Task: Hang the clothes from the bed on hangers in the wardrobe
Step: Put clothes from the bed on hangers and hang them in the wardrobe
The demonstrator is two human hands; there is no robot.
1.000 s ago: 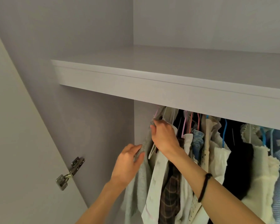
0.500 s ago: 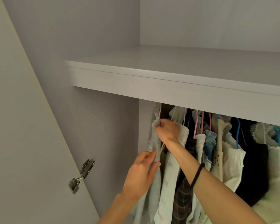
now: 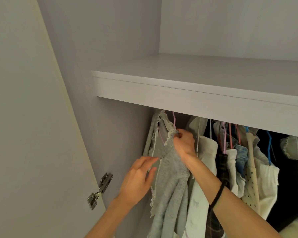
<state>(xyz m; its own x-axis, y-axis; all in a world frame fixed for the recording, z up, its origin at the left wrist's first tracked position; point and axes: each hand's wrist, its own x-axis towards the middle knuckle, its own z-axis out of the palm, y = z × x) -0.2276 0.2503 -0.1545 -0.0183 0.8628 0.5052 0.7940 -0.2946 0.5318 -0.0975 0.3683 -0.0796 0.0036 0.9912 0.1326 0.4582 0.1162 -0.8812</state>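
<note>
Far left, the pale wardrobe door (image 3: 33,134) stands swung open, its steel hinge (image 3: 100,190) gleaming low on the inner edge. Next comes the person's left hand (image 3: 138,179), fingers spread and relaxed, hovering just beside the front of the fuzzy grey lace-trimmed top (image 3: 170,172) and gripping nothing. That top hangs at the very left end of the row, on a thin pink wire hanger (image 3: 174,120) whose hook rises behind the lip of the white wooden shelf (image 3: 196,100); whether it sits properly on the rail I cannot tell, since the shelf front hides it. The right hand (image 3: 183,143) has its fingers curled tight, pinching the lace neckline at the hanger's shoulder.

My worry is that neckline: it looks loose and wide, so if the pinch lets go before the fabric is seated over the hanger's shoulder, the top could slide off one side and drop. Tugging down might also unhook the hanger.

Further right, the rail is crowded: a cream shirt (image 3: 206,152) pressed against the right wrist, then a dark plaid piece (image 3: 222,162), a spotted cream garment (image 3: 251,194), a blue hanger (image 3: 269,148) and a frilled pale top (image 3: 292,146). That crush leaves little room to square the grey one.
</note>
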